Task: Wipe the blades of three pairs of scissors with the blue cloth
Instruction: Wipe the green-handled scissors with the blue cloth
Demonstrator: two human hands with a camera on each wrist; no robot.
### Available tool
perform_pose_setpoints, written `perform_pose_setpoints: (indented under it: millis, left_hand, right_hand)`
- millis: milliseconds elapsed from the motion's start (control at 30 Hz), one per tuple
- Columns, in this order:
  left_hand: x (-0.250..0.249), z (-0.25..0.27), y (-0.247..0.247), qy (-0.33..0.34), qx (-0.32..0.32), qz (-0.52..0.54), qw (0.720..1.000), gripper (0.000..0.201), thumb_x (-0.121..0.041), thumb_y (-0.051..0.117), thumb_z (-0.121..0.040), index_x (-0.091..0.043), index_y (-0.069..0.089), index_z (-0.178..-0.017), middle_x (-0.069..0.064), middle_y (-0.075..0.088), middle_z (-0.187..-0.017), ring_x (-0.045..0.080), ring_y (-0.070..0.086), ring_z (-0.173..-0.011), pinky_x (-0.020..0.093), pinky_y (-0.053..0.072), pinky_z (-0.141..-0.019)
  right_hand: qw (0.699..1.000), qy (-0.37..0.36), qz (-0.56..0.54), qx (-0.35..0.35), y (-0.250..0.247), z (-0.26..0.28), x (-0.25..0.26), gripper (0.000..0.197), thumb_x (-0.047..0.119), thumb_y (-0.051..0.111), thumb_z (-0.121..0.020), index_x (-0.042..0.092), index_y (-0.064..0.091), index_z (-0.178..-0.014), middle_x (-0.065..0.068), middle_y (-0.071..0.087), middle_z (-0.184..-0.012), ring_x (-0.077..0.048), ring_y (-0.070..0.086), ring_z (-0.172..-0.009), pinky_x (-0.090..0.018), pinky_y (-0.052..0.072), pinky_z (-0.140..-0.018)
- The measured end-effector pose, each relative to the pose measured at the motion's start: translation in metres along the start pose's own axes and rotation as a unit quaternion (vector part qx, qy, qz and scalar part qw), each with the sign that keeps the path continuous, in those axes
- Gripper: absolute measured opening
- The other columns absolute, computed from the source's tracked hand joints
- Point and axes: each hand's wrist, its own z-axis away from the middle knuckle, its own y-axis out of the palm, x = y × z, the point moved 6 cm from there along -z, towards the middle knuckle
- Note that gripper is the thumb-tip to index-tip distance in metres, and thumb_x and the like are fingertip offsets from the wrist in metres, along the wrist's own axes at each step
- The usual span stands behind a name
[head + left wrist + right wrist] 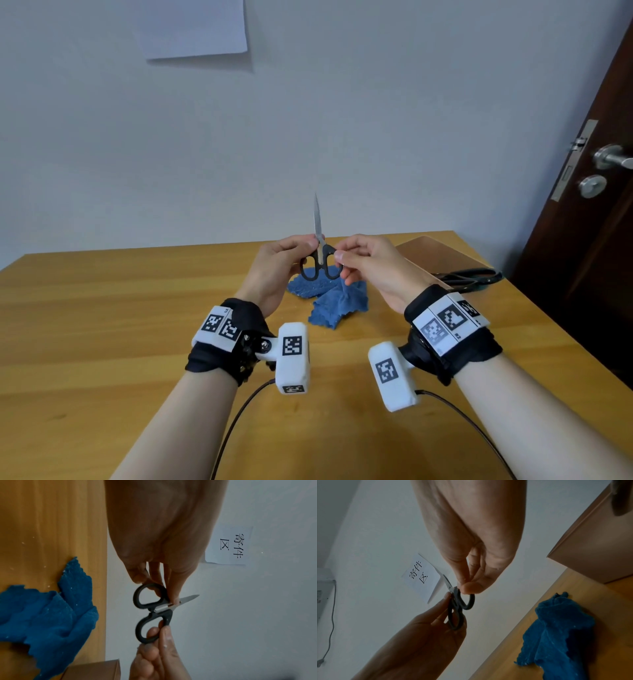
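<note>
Left hand [274, 267] and right hand [370, 263] pinching one black scissors [320, 255], one blue cloth [329, 301] below

**Small scissors held up between both hands**

The left hand [274, 270] and the right hand [373, 267] hold one pair of black-handled scissors [320, 253] above the bench [102, 325]. The blades are closed and point up, toward the wall. The left thumb is at the pivot, and the right fingers pinch the right handle loop. Under the hands, the blue cloth [329, 301] lies crumpled on the bench and no hand touches it. On the right, near the edge, a second pair of dark scissors [472, 275] lies flat beside a brown box [431, 250]. Both wrists carry black bands with white markers. A white paper [191, 27] hangs on the wall, and a dark door [582, 205] stands at the right.
</note>
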Motion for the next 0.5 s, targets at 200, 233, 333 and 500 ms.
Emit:
perform_pose_setpoints:
  millis: [200, 233, 333, 500]
  left_hand:
    - [0.0, -0.005, 0.003, -0.021, 0.0, -0.006, 1.0, 0.023, -0.013, 0.074, -0.089, 0.0, 0.075, -0.108, 0.003, 0.071, -0.089, 0.009, 0.055, -0.066, 0.02, 0.05, -0.068]
    - [0.0, -0.006, 0.006, -0.023, 0.001, -0.006, 1.0, 0.024, -0.013, 0.075, -0.088, 0.0, 0.073, -0.109, 0.004, 0.07, -0.089, 0.01, 0.056, -0.066, 0.021, 0.05, -0.068]
    - [0.002, -0.009, 0.021, -0.023, -0.007, 0.005, 1.0, 0.023, -0.012, 0.078, -0.086, -0.002, 0.065, -0.103, 0.006, 0.07, -0.083, 0.011, 0.061, -0.063, 0.022, 0.053, -0.064]
    - [-0.003, -0.015, 0.063, 0.008, 0.023, -0.001, 1.0, 0.015, -0.009, 0.072, -0.092, -0.004, 0.06, -0.1, 0.01, 0.067, -0.081, 0.012, 0.063, -0.057, 0.025, 0.056, -0.064]
  right_hand:
    - [0.999, 0.009, 0.01, -0.035, -0.005, 0.004, -0.001, 0.012, 0.003, 0.063, -0.094, 0.0, 0.065, -0.105, -0.007, 0.066, -0.075, -0.009, 0.053, -0.051, -0.022, 0.045, -0.047]
    - [0.999, 0.013, 0.006, -0.049, -0.007, 0.004, 0.0, 0.013, 0.004, 0.063, -0.094, 0.0, 0.065, -0.106, -0.006, 0.065, -0.076, -0.009, 0.05, -0.05, -0.021, 0.041, -0.045]
    - [0.996, 0.03, 0.005, -0.089, -0.018, 0.004, 0.003, 0.012, 0.008, 0.062, -0.095, 0.003, 0.066, -0.105, -0.006, 0.064, -0.082, -0.01, 0.046, -0.052, -0.02, 0.036, -0.044]
    - [0.991, 0.042, -0.009, -0.124, -0.046, 0.012, 0.007, 0.014, 0.004, 0.052, -0.097, 0.003, 0.064, -0.104, -0.008, 0.06, -0.079, -0.012, 0.053, -0.05, -0.022, 0.039, -0.043]
